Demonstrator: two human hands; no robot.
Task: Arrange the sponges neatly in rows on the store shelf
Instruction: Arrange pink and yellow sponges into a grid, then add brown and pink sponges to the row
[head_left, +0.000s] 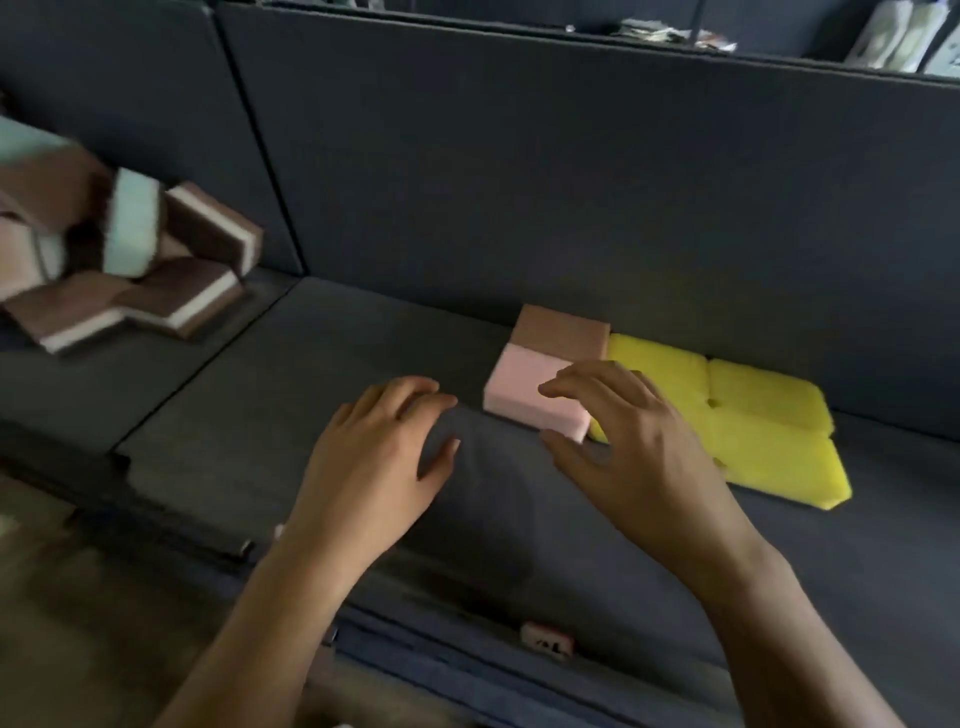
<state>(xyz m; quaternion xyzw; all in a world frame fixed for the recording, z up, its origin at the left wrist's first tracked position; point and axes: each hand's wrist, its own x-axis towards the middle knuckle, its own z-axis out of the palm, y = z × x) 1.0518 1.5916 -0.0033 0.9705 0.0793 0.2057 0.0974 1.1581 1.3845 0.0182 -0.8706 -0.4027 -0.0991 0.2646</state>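
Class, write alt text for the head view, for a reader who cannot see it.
The right hand arches over a pink sponge beside yellow sponges on a dark shelf; the left hand is alongside. A brown sponge lies behind it, and jumbled sponges sit far left.

Matt, porous foam sponges (535, 395), yellow ones (753, 415) dimpled, on a dull dark-grey matt shelf (322, 364)

Dark slate-grey store shelf (311, 364) and back panel. On it: a pale pink rectangular foam sponge (530, 402), a dull brown-topped sponge (563, 330), and bright yellow foam sponges (753, 415). Far left, a heap of layered sponges (171, 296) – chocolate brown over white – mixed with pale mint-green sponges (132, 228).
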